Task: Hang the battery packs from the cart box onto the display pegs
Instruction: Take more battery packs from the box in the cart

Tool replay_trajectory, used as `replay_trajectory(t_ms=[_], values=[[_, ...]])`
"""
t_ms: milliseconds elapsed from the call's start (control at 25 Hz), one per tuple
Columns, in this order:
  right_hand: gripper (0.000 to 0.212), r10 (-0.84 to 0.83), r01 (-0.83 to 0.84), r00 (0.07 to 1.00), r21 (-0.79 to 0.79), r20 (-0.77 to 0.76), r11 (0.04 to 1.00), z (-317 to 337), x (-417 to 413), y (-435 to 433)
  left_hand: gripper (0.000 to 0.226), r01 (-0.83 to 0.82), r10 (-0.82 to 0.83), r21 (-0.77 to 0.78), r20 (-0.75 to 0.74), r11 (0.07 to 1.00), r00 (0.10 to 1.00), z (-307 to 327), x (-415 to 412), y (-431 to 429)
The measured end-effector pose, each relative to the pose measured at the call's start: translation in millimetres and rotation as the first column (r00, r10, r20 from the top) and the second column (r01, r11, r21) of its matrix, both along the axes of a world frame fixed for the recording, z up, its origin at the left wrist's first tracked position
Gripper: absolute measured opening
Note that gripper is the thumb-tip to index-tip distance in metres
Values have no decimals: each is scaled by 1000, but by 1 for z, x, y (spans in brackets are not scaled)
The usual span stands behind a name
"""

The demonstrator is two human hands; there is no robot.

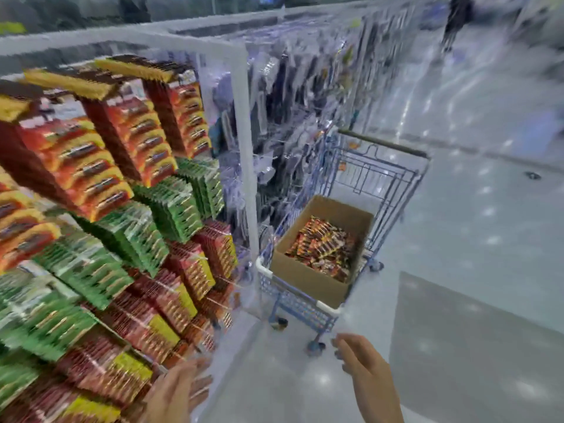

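The frame is motion-blurred. A brown cardboard box [308, 277] sits in a blue wire shopping cart [378, 175] right of centre, with a heap of red and orange battery packs [323, 248] inside. On the left, the display pegs [122, 190] carry dense rows of red, orange and green packs. My left hand [180, 392] is low in the frame beside the bottom packs, fingers spread, holding nothing. My right hand [363, 370] hovers in front of the cart's near end, fingers loosely curled and empty.
A white upright post [247, 166] ends the battery display. Behind it a long row of clear-bagged dark goods [299, 117] runs beside the cart. Pale shiny floor [473, 239] stretches to the right, and a person's legs [454, 22] stand far off.
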State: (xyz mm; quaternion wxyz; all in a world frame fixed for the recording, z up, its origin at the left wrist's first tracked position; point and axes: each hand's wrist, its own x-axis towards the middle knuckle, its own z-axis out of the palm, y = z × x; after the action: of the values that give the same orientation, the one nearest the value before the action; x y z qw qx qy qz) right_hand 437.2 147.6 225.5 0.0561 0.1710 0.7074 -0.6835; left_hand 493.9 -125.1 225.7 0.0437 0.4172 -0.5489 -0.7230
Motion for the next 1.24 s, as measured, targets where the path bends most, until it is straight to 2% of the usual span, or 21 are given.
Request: replay_trajectory(t_ms=[120, 320, 600, 840, 1000, 1240], values=[[12, -51, 50, 997, 31, 54, 998, -9, -13, 30, 19, 150, -153, -57, -50, 987, 987, -2, -33, 31], [6, -179, 177, 973, 21, 147, 984, -24, -57, 54, 19, 255, -255, -92, 16, 962, 967, -13, -113, 62], [6, -310, 312, 924, 29, 225, 950, -41, -169, 71, 23, 424, -425, -129, 16, 897, 905, -36, -270, 87], [7, -328, 322, 903, 69, 276, 944, -35, -268, 73, 20, 550, -557, -186, 17, 814, 830, -50, -403, 106], [7, -323, 319, 900, 64, 291, 946, -32, -313, 78, 17, 648, -640, -184, 106, 740, 761, -85, -483, 136], [11, -270, 274, 879, 48, 393, 961, -55, -362, 93, 21, 771, -688, -243, 351, 589, 636, -186, -594, 190]])
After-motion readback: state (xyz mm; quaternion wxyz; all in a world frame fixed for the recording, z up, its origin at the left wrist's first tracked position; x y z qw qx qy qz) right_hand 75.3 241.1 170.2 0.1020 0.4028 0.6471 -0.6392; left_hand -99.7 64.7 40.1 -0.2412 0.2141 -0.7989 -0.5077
